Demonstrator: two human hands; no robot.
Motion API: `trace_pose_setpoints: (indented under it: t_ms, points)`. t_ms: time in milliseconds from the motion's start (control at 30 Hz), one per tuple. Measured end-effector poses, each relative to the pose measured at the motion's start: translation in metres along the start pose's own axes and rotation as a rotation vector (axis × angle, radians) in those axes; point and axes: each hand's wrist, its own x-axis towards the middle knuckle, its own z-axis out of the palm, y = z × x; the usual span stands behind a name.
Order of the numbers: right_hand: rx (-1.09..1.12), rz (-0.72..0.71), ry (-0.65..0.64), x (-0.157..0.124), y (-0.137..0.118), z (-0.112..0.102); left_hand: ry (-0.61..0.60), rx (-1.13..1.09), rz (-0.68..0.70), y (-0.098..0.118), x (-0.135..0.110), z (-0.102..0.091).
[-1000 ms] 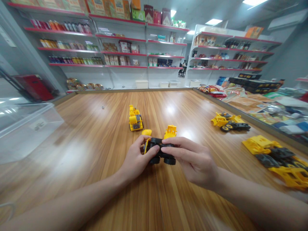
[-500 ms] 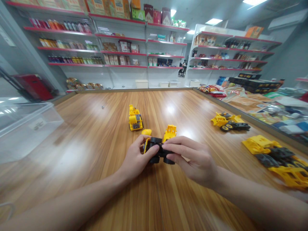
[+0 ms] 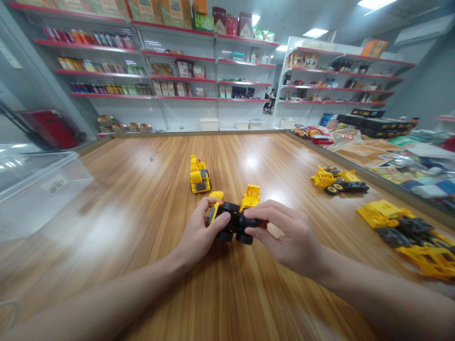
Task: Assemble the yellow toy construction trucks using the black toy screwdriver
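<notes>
Both hands hold one toy vehicle, black underneath with black wheels and yellow edges, just above the wooden table. My left hand grips its left end, fingers curled around it. My right hand pinches its right end with thumb and fingers. Just behind the hands lie a small yellow rounded piece and a yellow toy scoop part. A complete yellow toy truck stands farther back on the table.
A clear plastic bin sits at the left edge. More yellow and black toy vehicles and loose parts lie at the right. Packaged goods cover a counter beyond the right rim. Shop shelves line the back wall.
My right hand's fingers have curled in tighter on the toy vehicle, and the toy has tipped slightly between the hands. Nothing else on the table has moved.
</notes>
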Motion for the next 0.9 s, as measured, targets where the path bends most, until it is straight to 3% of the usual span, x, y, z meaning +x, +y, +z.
trace_pose_setpoints:
  t_ms: [267,400,567,900]
  points:
    - [-0.004,0.142,0.082,-0.002,0.006,0.002,0.016,-0.07,0.27,0.006,-0.009,0.001]
    - [0.001,0.243,0.028,-0.005,0.008,0.004,0.034,0.034,0.54,0.005,-0.012,0.001]
    - [0.053,0.225,-0.01,-0.007,0.006,0.005,0.04,0.205,0.796,0.005,-0.015,-0.001]
    - [0.12,0.271,-0.154,-0.004,0.001,-0.003,0.014,0.298,0.918,0.007,-0.021,-0.003]
